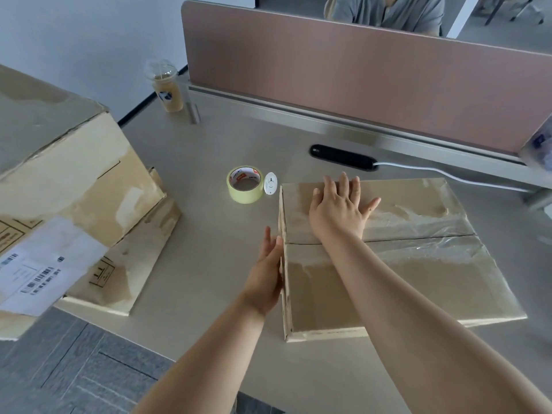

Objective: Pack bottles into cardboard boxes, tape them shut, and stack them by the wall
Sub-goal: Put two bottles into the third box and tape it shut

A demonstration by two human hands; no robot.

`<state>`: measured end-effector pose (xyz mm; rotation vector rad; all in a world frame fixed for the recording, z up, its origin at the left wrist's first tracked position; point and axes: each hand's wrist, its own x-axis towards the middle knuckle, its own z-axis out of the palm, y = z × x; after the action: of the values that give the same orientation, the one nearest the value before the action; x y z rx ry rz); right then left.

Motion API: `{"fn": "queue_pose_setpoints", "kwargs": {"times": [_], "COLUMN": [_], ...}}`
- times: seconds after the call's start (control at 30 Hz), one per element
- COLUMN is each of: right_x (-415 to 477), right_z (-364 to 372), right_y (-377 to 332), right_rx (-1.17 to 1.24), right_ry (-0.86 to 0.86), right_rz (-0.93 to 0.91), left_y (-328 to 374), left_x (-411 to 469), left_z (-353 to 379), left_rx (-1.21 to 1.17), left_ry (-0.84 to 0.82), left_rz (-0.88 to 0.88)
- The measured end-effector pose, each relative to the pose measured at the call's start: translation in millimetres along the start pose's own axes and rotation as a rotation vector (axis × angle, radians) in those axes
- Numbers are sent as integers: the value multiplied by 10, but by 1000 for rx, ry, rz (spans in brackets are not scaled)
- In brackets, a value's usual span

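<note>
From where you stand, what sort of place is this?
Most likely a shared office: a pale beige desk backed by a brown divider screen, a black oblong power strip on it, and a person in a grey shirt beyond the screen.

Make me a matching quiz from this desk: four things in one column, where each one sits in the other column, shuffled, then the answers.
Things
1. roll of yellow tape
2. black oblong power strip
3. clear plastic cup of brown drink
4. right hand

Places
A. by the left end of the brown divider panel
B. flat on the taped cardboard box
C. right beside a small white oval gadget
D. at the start of a white cable leading right

Pairs: 1-C, 2-D, 3-A, 4-B
</note>
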<state>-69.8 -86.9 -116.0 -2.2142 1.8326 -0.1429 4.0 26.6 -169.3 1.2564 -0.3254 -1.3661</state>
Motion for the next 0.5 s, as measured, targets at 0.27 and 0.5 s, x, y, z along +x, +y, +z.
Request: {"fn": "queue_pose_setpoints", "kwargs": {"times": [0.27, 0.5], "right_x": [-98, -229], "right_z": [6, -113], "right_y": [-33, 140], "right_rx": [66, 50], "right_ry": [1, -105], "right_rz": [41, -132], "left_y": [352, 443], "left_x": [22, 127], "left_z": [191, 147], "left_rx": [235, 750], "left_ry": [20, 57], "left_rz": [40, 248]}}
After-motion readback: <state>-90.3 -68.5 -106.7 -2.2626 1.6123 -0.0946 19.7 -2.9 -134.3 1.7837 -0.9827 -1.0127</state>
